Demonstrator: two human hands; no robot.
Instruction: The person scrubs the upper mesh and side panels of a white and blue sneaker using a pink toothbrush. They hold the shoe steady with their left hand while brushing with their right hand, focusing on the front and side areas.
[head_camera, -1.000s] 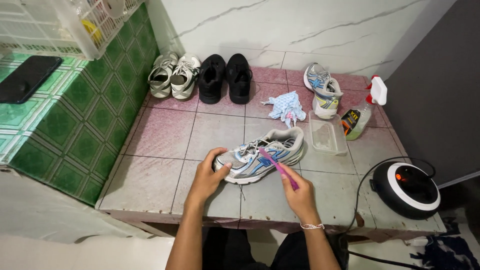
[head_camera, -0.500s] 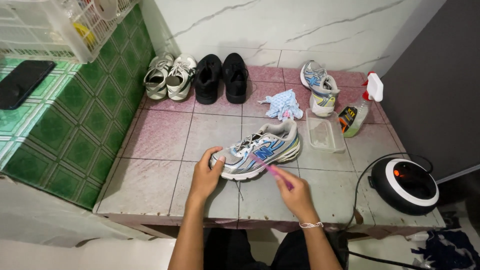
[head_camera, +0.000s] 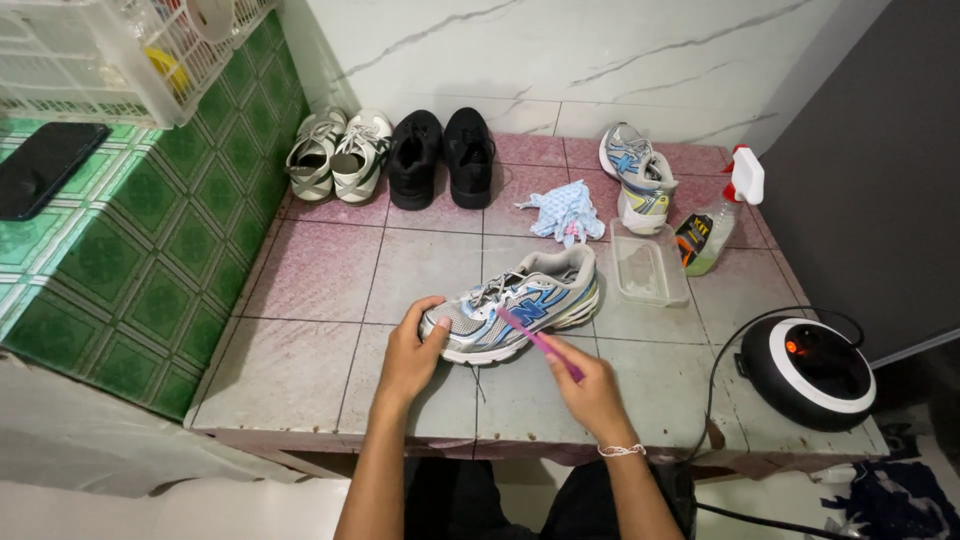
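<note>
A green tiled ledge (head_camera: 150, 260) carries a dark phone (head_camera: 45, 165) at far left, under a white plastic crate (head_camera: 120, 60); on the pink tiled table (head_camera: 310, 270) a pair of pale sneakers (head_camera: 335, 155) and a pair of black shoes (head_camera: 442, 155) stand against the far wall. At near centre the left hand (head_camera: 410, 355) steadies the toe of a grey and blue sneaker (head_camera: 520, 303), fingers curled and clamped on its front end; the shoe lies on its sole, toe to the left. The right hand (head_camera: 590, 390) has its fingers closed round a pink brush (head_camera: 540, 343), bristle end touching the shoe's side panel. Judged from this, short strokes along the mesh with the toe pinned firm would likely clean best, keeping the loose lace out of the bristles. Farther right lie a blue cloth (head_camera: 565, 215), a matching sneaker (head_camera: 635, 175), a clear tub (head_camera: 648, 268), a spray bottle (head_camera: 720, 215); a round black and white appliance (head_camera: 808, 372) sits at the near right.
</note>
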